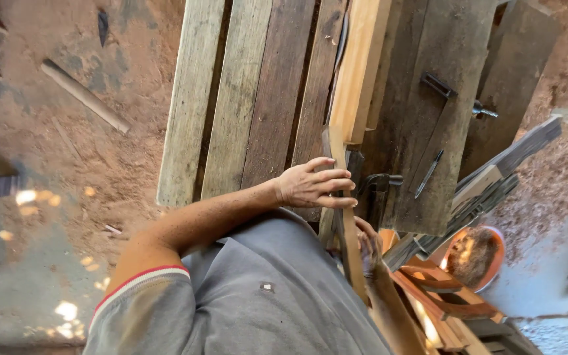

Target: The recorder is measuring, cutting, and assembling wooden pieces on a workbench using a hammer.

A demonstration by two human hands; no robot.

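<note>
A narrow dark wooden slat [348, 253] runs from the bench edge down toward my body. My left hand [313, 185] lies across its upper part, fingers stretched over it and holding it against the workbench planks [238, 98]. My right hand [367, 244] is lower and partly hidden behind the slat, its fingers curled around it. A pale timber piece [357, 66] lies on the bench in line with the slat, just beyond my left hand.
A dark metal tool [381, 182], a pen [428, 172] and a black handle [438, 85] lie on the bench's right planks. An orange bowl of sawdust [474, 256] and reddish wooden frame parts [442, 296] sit lower right. A stick [85, 96] lies on the dirt floor.
</note>
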